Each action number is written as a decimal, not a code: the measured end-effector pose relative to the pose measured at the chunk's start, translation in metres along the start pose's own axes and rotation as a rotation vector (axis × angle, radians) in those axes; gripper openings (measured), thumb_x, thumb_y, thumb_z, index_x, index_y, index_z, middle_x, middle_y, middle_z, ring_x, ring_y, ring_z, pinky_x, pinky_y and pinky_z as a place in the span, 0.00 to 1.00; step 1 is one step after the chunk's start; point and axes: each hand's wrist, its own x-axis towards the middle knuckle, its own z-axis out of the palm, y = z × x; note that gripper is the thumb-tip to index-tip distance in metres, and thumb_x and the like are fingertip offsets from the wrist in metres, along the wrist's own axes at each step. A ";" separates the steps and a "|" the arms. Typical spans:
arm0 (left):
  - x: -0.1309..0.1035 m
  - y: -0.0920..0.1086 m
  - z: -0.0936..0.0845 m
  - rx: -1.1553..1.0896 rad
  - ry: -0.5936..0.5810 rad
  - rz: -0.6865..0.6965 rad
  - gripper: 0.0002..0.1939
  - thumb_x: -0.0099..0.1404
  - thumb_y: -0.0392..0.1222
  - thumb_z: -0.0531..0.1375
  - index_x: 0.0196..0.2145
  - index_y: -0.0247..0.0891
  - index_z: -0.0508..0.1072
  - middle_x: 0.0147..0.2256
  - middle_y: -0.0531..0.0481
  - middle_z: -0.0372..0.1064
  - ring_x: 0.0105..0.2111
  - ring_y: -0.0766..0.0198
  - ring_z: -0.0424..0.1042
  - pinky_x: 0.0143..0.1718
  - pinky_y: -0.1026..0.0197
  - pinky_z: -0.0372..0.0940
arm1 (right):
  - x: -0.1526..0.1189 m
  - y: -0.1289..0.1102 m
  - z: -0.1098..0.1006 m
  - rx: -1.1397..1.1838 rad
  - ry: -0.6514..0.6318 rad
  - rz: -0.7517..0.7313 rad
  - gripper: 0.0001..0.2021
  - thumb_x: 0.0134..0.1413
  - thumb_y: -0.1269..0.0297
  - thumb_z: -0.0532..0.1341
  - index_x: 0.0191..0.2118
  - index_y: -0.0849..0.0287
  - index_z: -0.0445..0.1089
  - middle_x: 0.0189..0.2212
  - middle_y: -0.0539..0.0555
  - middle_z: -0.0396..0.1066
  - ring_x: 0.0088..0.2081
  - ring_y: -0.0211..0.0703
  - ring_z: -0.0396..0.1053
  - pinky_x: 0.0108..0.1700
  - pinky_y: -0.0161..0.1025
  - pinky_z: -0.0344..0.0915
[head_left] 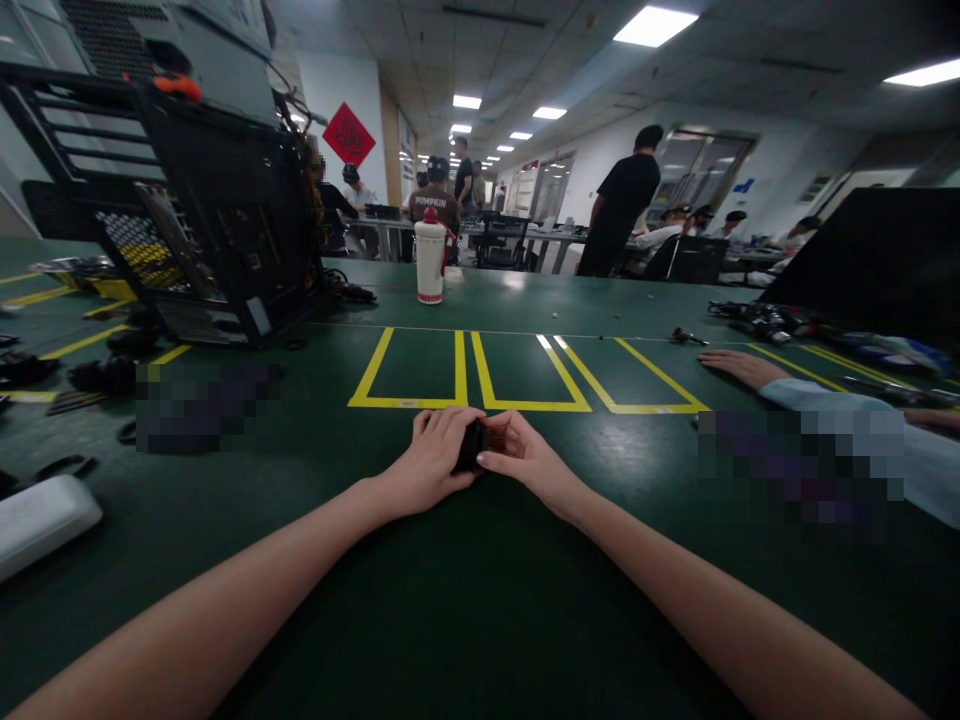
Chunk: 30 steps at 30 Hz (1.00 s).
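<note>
A small black object (470,447) is held between my two hands, just in front of the yellow tape outlines on the green table (480,560). My left hand (435,455) wraps over its left side, fingers curled and pressed together. On the other side, the fingertips and thumb of my right hand (525,455) pinch its right edge. Most of the object is covered by my fingers, so its exact shape is hidden.
An open black computer case (217,220) stands at the left, with cables and small parts near it. A white bottle (430,258) stands behind the yellow outlines (409,403). At the right, a co-worker's hand (739,368) rests on the table near metal parts (765,322).
</note>
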 end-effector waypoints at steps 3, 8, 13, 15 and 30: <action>0.000 0.001 0.000 0.001 0.002 0.009 0.29 0.55 0.36 0.57 0.51 0.41 0.48 0.49 0.45 0.55 0.50 0.55 0.55 0.51 0.49 0.45 | 0.000 0.000 0.001 -0.004 0.016 -0.011 0.13 0.43 0.68 0.62 0.37 0.55 0.61 0.39 0.50 0.64 0.44 0.40 0.63 0.49 0.43 0.60; 0.000 0.002 -0.001 0.005 0.010 0.016 0.29 0.56 0.37 0.58 0.51 0.41 0.49 0.48 0.45 0.56 0.49 0.55 0.56 0.51 0.49 0.46 | 0.003 0.003 0.001 -0.026 0.066 -0.023 0.08 0.46 0.65 0.60 0.35 0.56 0.62 0.36 0.49 0.65 0.41 0.39 0.64 0.46 0.42 0.61; 0.000 0.002 -0.001 -0.005 0.000 0.015 0.28 0.56 0.37 0.57 0.52 0.41 0.48 0.48 0.45 0.56 0.49 0.55 0.56 0.51 0.49 0.47 | 0.003 0.003 -0.001 -0.045 0.079 0.020 0.14 0.45 0.64 0.61 0.40 0.56 0.62 0.40 0.52 0.65 0.44 0.41 0.63 0.49 0.44 0.58; 0.000 0.001 -0.001 -0.007 0.003 0.011 0.29 0.55 0.37 0.58 0.52 0.42 0.48 0.48 0.45 0.56 0.49 0.54 0.56 0.51 0.48 0.46 | 0.003 0.002 -0.002 -0.051 0.071 0.037 0.14 0.45 0.64 0.61 0.40 0.57 0.62 0.39 0.52 0.65 0.44 0.41 0.63 0.50 0.45 0.58; 0.000 0.001 0.000 -0.004 0.008 0.004 0.28 0.55 0.38 0.58 0.51 0.42 0.49 0.48 0.46 0.56 0.49 0.54 0.56 0.50 0.48 0.47 | 0.002 0.000 0.000 -0.042 0.035 -0.003 0.12 0.45 0.66 0.61 0.38 0.56 0.61 0.39 0.51 0.63 0.44 0.40 0.63 0.49 0.43 0.60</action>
